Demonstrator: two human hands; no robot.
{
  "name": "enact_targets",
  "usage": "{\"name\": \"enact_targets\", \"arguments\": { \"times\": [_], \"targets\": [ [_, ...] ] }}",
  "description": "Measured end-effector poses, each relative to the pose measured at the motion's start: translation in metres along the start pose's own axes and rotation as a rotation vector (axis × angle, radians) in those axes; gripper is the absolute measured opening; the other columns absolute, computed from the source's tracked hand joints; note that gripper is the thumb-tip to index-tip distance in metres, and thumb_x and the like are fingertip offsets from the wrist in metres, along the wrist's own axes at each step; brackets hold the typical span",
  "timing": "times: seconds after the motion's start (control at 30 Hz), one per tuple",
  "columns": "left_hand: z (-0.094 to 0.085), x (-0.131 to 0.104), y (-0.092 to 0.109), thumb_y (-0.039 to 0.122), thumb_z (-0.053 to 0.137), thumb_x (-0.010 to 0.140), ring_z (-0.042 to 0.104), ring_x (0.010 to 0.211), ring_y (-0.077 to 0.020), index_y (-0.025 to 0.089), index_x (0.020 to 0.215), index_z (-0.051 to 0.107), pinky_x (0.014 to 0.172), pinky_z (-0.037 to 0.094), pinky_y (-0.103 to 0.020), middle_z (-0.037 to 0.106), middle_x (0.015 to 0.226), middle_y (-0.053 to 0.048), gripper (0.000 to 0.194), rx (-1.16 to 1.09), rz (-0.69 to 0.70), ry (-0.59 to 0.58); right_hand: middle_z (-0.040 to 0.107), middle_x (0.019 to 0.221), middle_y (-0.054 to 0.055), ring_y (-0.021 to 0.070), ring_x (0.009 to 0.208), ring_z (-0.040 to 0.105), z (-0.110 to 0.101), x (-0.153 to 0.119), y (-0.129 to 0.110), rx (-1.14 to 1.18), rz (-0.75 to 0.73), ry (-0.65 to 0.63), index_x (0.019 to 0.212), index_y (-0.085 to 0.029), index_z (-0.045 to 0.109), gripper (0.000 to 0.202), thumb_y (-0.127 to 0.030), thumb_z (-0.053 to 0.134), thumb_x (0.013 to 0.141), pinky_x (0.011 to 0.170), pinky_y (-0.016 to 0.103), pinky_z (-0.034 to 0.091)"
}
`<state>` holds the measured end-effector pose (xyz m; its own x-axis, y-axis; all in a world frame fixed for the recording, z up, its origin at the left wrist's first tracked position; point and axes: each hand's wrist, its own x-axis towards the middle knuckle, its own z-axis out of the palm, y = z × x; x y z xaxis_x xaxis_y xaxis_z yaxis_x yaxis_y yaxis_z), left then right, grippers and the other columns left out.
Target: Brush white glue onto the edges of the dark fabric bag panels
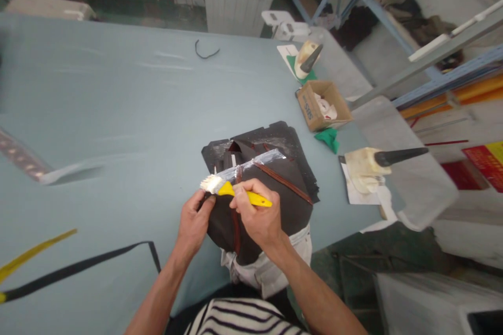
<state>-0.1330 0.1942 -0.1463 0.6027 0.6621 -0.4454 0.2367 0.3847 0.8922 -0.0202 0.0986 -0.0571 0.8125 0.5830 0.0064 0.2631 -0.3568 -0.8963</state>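
My right hand (pixel 259 209) is closed round the yellow handle of a brush (pixel 257 199), whose pale bristles point left. Those bristles lie at the left end of a whitish, wet-looking strip (pixel 251 165) on a dark brown piece (pixel 291 199) with reddish-brown bands. At the left edge of this piece, my left hand (pixel 196 217) pinches the dark material just under the bristles. A black sheet (pixel 281 136) with white smears lies beneath the brown piece. White cloth (pixel 301 246) hangs out below it at the table's front edge.
On the blue-grey table (pixel 118 99), a cardboard box (pixel 324 107), green cloth (pixel 328 138) and two pale containers (pixel 365 162), (pixel 308 57) with black-handled tools stand at right. Black strap (pixel 78 270) and yellow strip (pixel 39 252) lie at left.
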Motion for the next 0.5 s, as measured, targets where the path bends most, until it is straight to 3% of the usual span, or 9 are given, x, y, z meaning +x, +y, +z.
{"name": "enact_targets", "arguments": {
  "times": [0.17,0.23,0.37,0.5],
  "targets": [
    [0.001,-0.003,0.0,0.047,0.07,0.083,0.069,0.113,-0.0305,0.016,0.117,0.077,0.098,0.053,-0.038,0.078,0.119,-0.009,0.046,0.008,0.008,0.001,0.071,0.064,0.001,0.0151,0.054,0.066,-0.028,0.015,0.024,-0.15,0.006,0.222,0.08,-0.021,0.067,0.025,-0.039,0.06,0.096,0.053,0.023,0.05],
    [0.0,-0.004,0.002,0.05,0.071,0.082,0.069,0.114,-0.0318,0.016,0.116,0.077,0.099,0.054,-0.04,0.079,0.117,-0.009,0.048,0.033,-0.006,0.007,0.072,0.064,0.001,0.0149,0.053,0.066,-0.03,0.012,0.02,-0.118,0.017,0.233,0.081,-0.021,0.067,0.025,-0.039,0.06,0.097,0.053,0.022,0.05],
    [-0.003,-0.005,0.006,0.056,0.073,0.077,0.069,0.114,-0.0334,0.017,0.113,0.078,0.101,0.054,-0.043,0.079,0.115,-0.01,0.053,0.104,-0.043,0.034,0.07,0.061,-0.001,0.0126,0.046,0.061,-0.025,0.004,0.01,-0.039,0.013,0.13,0.078,-0.021,0.066,0.025,-0.036,0.059,0.098,0.049,0.021,0.047],
    [-0.004,-0.005,0.011,0.059,0.072,0.077,0.068,0.118,-0.0345,0.016,0.112,0.078,0.104,0.054,-0.044,0.079,0.115,-0.01,0.055,0.152,-0.052,0.028,0.072,0.063,0.001,0.0147,0.052,0.064,-0.043,0.025,0.032,-0.117,0.032,0.26,0.078,-0.021,0.067,0.026,-0.038,0.059,0.096,0.053,0.023,0.049]
  ]
}}
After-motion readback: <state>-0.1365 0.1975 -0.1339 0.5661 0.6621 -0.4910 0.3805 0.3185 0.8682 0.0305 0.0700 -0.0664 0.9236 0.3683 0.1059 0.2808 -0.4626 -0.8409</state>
